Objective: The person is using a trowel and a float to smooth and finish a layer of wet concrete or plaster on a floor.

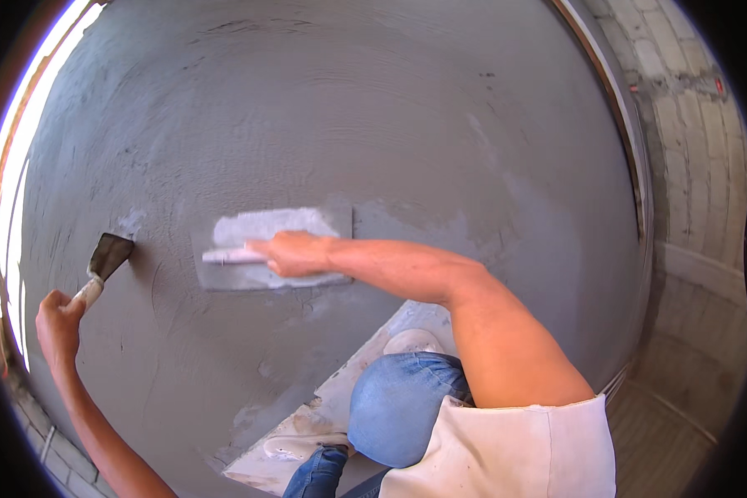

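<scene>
My left hand [58, 325] is closed around the pale handle of a scraper [110, 254]. Its dark, flared blade is at or just above the wet grey cement floor [407, 124]; I cannot tell whether it touches. Near the middle of the view, my right hand [297, 253] grips the handle of a rectangular finishing trowel [278, 222]. The trowel's wide metal plate appears to lie flat on the cement, with pale smears on its upper face. To the left of the trowel, a small lighter patch [130, 221] marks the surface beside the scraper.
A pale, cement-stained board [344, 386] lies under my feet and bent legs in blue jeans [407, 407]. Along the right runs a wooden edge strip [610, 91] before a block wall [689, 149]. A bright opening [12, 199] borders the far left.
</scene>
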A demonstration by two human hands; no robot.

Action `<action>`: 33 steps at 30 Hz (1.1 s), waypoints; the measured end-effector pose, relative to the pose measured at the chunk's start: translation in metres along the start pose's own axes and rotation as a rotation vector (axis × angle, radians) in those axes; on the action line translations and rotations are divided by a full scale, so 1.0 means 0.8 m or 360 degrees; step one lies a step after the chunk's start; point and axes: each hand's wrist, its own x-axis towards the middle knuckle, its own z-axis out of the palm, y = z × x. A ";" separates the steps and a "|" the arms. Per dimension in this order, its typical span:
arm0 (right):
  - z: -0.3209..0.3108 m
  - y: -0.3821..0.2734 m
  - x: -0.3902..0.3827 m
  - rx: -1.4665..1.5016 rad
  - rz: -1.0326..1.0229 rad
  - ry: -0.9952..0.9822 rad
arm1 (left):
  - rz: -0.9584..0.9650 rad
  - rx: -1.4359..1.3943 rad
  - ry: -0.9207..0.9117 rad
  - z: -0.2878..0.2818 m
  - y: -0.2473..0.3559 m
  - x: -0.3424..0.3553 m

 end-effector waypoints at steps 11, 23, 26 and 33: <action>-0.155 0.316 -0.299 -0.0022 0.1010 0.2213 | 0.0069 0.0049 -0.0152 0.004 0.012 0.017; 0.054 0.387 -0.559 0.1949 0.0952 0.3202 | 0.0200 -0.0046 -0.0063 0.009 -0.011 0.031; 0.001 0.378 -0.541 0.2008 0.0777 0.2991 | 0.0156 -0.0002 -0.0020 -0.005 0.008 0.022; -0.230 0.329 -0.335 0.1699 0.0503 0.2419 | -0.0028 -0.0008 -0.0035 -0.012 0.033 0.015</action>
